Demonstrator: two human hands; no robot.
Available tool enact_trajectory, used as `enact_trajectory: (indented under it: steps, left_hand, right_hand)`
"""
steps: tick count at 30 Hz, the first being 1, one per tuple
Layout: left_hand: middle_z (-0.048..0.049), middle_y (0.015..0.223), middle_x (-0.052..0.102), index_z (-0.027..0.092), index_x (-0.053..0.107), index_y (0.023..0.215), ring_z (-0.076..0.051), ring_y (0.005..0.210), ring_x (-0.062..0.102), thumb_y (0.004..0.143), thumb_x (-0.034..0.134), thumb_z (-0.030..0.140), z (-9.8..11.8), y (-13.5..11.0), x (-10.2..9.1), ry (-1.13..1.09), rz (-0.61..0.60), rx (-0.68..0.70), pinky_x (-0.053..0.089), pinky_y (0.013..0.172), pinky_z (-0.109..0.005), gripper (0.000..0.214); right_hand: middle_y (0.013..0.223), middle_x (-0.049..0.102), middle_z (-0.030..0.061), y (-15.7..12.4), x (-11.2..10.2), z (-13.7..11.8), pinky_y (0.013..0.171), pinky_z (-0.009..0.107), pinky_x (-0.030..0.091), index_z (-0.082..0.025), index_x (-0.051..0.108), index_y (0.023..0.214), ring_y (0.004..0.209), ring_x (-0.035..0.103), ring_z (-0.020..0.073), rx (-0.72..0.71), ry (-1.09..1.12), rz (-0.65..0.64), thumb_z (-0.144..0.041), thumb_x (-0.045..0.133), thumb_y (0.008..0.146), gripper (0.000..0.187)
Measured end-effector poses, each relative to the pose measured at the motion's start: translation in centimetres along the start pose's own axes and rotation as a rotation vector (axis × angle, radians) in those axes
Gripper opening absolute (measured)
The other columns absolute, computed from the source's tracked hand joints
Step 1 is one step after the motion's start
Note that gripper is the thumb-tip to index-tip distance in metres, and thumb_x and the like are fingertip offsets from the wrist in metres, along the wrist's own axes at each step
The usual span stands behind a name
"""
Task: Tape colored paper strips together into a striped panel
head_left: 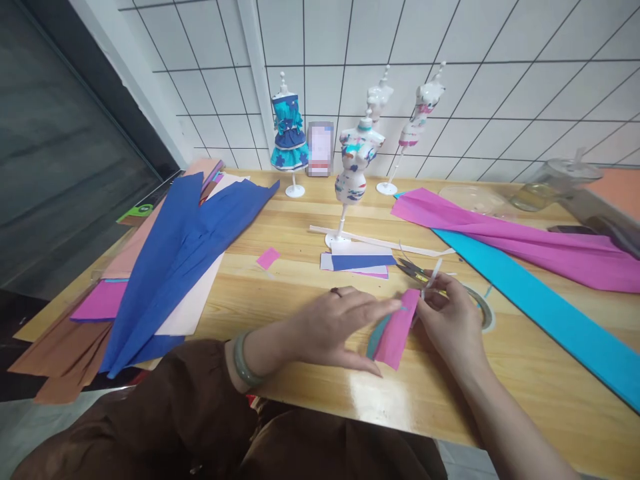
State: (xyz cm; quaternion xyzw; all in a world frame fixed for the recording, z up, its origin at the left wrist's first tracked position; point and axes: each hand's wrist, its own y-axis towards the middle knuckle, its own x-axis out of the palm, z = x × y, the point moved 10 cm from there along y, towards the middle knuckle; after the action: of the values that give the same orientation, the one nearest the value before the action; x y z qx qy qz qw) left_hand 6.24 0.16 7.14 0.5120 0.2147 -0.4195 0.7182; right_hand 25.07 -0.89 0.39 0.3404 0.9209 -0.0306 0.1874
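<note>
My left hand (340,327) is open, thumb and fingers apart, its fingertips at the upper edge of a small folded piece of pink paper (397,337). A teal layer (377,339) shows along that piece's left side. My right hand (453,323) is closed at the paper's right edge, pinching a narrow whitish strip (433,275) that sticks up between its fingers. Whether these fingers also grip the paper is hidden. Scissors (411,269) lie just beyond my right hand, partly covered by it. A roll of tape (487,313) rests flat beside the same hand.
Small dress-form stands (351,180) are at the back, one wearing a blue dress (289,133). Cut paper pieces (363,262) and a pink scrap (269,258) lie mid-table. Blue crepe paper (185,247) is left; pink (510,233) and turquoise sheets (545,313) are right, near a lidded glass cup (543,190).
</note>
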Motion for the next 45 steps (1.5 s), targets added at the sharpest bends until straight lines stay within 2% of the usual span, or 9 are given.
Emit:
enact_trajectory:
  steps: [3, 5, 9, 16, 27, 32, 35, 41, 45]
  left_hand:
    - [-0.0153, 0.127, 0.050, 0.020, 0.025, 0.139, -0.025, 0.111, 0.050, 0.079, 0.053, 0.056, 1.1, 0.0, 2.0, 0.149, -0.134, 0.019, 0.043, 0.090, -0.039, 0.075]
    - [-0.0144, 0.129, 0.048, 0.021, 0.022, 0.140, -0.024, 0.110, 0.051, 0.084, 0.052, 0.044, 0.8, 0.0, 2.6, 0.207, -0.158, -0.063, 0.044, 0.089, -0.037, 0.068]
    - [-0.0110, 0.131, 0.047, 0.022, 0.009, 0.144, -0.017, 0.113, 0.049, 0.090, 0.038, 0.012, -1.4, -0.1, 1.2, 0.146, 0.013, -0.255, 0.043, 0.095, -0.032, 0.062]
    - [-0.0072, 0.110, 0.055, 0.022, 0.021, 0.142, -0.017, 0.105, 0.052, 0.081, 0.046, 0.004, -8.2, -1.9, -0.5, -0.031, 0.131, -0.570, 0.042, 0.097, -0.036, 0.068]
    - [-0.0094, 0.121, 0.050, 0.022, 0.020, 0.142, -0.019, 0.109, 0.050, 0.086, 0.043, 0.008, -8.5, -1.5, 0.3, 0.069, -0.027, -0.434, 0.043, 0.096, -0.039, 0.063]
    - [-0.0076, 0.115, 0.052, 0.024, 0.020, 0.142, -0.017, 0.104, 0.051, 0.084, 0.042, 0.005, -9.8, -2.0, -0.6, 0.092, -0.007, -0.447, 0.045, 0.093, -0.037, 0.065]
    - [-0.0061, 0.108, 0.054, 0.024, 0.022, 0.142, -0.016, 0.097, 0.052, 0.083, 0.045, 0.006, -10.6, -2.4, -1.2, 0.091, 0.008, -0.477, 0.047, 0.089, -0.035, 0.065]
    - [-0.0054, 0.105, 0.055, 0.024, 0.026, 0.140, -0.016, 0.094, 0.053, 0.084, 0.052, 0.015, -10.6, -2.3, -1.7, 0.117, 0.021, -0.487, 0.046, 0.088, -0.036, 0.062]
    - [-0.0066, 0.106, 0.059, 0.021, 0.035, 0.135, -0.017, 0.096, 0.054, 0.083, 0.055, 0.018, -10.5, -2.2, -3.5, 0.139, 0.157, -0.500, 0.044, 0.090, -0.036, 0.056]
  right_hand:
    - [0.084, 0.061, 0.0042, 0.0, 0.1, -0.2, 0.045, 0.024, 0.047, -0.021, 0.054, 0.105, 0.061, 0.061, 0.0158, -0.016, -0.016, -0.013, -0.031, 0.066, 0.069, 0.039]
    - [0.085, 0.061, 0.0044, 0.0, 0.1, -0.4, 0.048, 0.025, 0.047, -0.021, 0.054, 0.103, 0.062, 0.061, 0.0156, -0.037, -0.051, -0.007, -0.032, 0.065, 0.070, 0.038]
    - [0.083, 0.061, 0.0040, 0.0, 0.3, -0.5, 0.049, 0.026, 0.047, -0.021, 0.054, 0.102, 0.063, 0.061, 0.0168, -0.043, -0.083, -0.016, -0.035, 0.065, 0.071, 0.036]
    - [0.073, 0.063, 0.0020, 0.1, 0.7, -0.4, 0.057, 0.031, 0.048, -0.020, 0.053, 0.102, 0.061, 0.061, 0.0181, -0.057, -0.163, -0.073, -0.038, 0.066, 0.070, 0.039]
    - [0.072, 0.065, 0.0031, -0.1, -1.1, -0.5, 0.048, 0.026, 0.044, -0.021, 0.057, 0.107, 0.058, 0.059, 0.0166, 0.004, -0.019, 0.002, -0.044, 0.064, 0.074, 0.042]
    - [0.107, 0.062, 0.0074, 0.5, -3.1, 0.6, 0.051, 0.027, 0.046, -0.021, 0.058, 0.105, 0.069, 0.062, 0.0173, 0.002, -0.088, 0.091, -0.044, 0.063, 0.074, 0.039]
    - [0.108, 0.061, 0.0061, 0.4, -3.2, 0.8, 0.051, 0.026, 0.046, -0.023, 0.057, 0.109, 0.067, 0.061, 0.0148, 0.010, -0.010, 0.087, -0.044, 0.063, 0.075, 0.040]
    - [0.097, 0.064, 0.0054, -0.8, -0.9, -1.5, 0.053, 0.026, 0.046, -0.023, 0.061, 0.097, 0.071, 0.061, 0.0165, -0.064, 0.055, -0.056, -0.042, 0.065, 0.075, 0.029]
    - [0.091, 0.064, 0.0056, -2.2, 1.7, -3.2, 0.056, 0.028, 0.047, -0.023, 0.062, 0.095, 0.072, 0.059, 0.0176, -0.231, -0.050, -0.271, -0.039, 0.059, 0.081, 0.022]
